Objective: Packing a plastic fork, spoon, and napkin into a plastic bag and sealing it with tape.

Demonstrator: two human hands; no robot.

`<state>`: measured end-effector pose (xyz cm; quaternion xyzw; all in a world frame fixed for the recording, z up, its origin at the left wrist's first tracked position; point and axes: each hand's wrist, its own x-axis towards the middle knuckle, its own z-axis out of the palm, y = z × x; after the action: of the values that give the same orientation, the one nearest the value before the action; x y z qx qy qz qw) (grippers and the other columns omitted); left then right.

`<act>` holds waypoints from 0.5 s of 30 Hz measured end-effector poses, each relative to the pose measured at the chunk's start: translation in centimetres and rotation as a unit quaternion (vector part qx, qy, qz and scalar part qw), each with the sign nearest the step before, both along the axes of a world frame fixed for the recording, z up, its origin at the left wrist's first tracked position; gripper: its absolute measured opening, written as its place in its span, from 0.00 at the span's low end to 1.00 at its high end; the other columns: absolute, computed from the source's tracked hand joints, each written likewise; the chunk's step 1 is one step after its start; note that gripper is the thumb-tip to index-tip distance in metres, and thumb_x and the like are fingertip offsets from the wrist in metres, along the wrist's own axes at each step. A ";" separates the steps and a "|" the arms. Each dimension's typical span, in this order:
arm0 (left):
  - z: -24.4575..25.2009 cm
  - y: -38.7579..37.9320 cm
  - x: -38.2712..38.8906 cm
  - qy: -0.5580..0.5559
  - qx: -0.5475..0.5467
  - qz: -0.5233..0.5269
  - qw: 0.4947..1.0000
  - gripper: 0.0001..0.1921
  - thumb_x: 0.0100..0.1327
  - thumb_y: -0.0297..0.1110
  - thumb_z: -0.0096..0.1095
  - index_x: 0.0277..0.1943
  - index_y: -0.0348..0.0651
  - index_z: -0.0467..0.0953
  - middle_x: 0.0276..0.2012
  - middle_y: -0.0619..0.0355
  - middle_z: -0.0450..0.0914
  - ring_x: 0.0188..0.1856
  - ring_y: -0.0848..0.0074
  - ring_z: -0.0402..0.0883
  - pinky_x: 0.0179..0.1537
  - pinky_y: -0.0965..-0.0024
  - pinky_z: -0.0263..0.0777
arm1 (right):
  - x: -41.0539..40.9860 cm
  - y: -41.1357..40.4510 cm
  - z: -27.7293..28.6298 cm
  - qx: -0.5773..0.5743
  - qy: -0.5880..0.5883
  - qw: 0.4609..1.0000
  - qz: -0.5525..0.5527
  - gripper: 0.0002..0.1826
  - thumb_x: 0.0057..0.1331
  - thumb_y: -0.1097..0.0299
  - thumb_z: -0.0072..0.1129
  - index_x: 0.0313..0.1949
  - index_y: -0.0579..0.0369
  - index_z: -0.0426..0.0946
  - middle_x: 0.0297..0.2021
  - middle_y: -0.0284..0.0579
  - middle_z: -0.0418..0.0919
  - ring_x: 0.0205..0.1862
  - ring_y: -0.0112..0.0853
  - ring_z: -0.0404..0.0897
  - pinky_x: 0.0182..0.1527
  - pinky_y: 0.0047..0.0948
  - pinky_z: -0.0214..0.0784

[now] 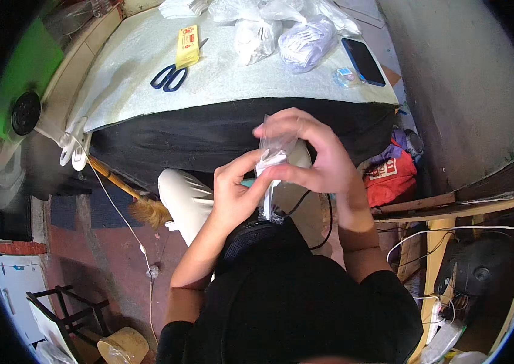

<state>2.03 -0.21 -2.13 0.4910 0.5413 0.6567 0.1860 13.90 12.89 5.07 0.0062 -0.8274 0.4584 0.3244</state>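
Over my lap, my left hand [239, 186] pinches the side of a small clear plastic bag [279, 139] with white items inside. My right hand [320, 154] grips the same bag, its thumb on the white contents and its fingers curled around the bag's upper end. On the table beyond lie scissors with dark blue handles [169, 78], partly under a yellow packet [187, 45]. Farther right sit a clear bag of white items [255, 42] and a rounder bag of white pieces [308, 44]. A smartphone [363, 61] lies near the right edge beside a small clear packet [346, 77].
The table [125, 98] has a dark cloth [184, 136] hanging at its front. A broom [147, 211] leans at the left, near a hanging white cord [113, 200]. A red bag [391, 179] is at the right. A black stool frame [75, 314] stands lower left.
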 end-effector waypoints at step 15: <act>-1.3 -0.1 0.7 -0.104 -0.072 -0.139 0.982 0.10 0.66 0.25 0.65 0.48 0.34 0.77 0.35 0.57 0.87 0.37 0.79 0.86 0.40 0.75 0.78 | 0.1 0.7 -1.0 -0.004 -0.023 0.999 -0.027 0.03 0.55 0.77 0.71 0.30 0.58 0.85 0.29 0.43 0.84 0.33 0.30 0.84 0.37 0.27 0.74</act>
<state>2.77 -0.31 -3.48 0.4759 0.4914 0.6315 0.3650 13.98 13.57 4.08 -0.0281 -0.8324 0.4530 0.3179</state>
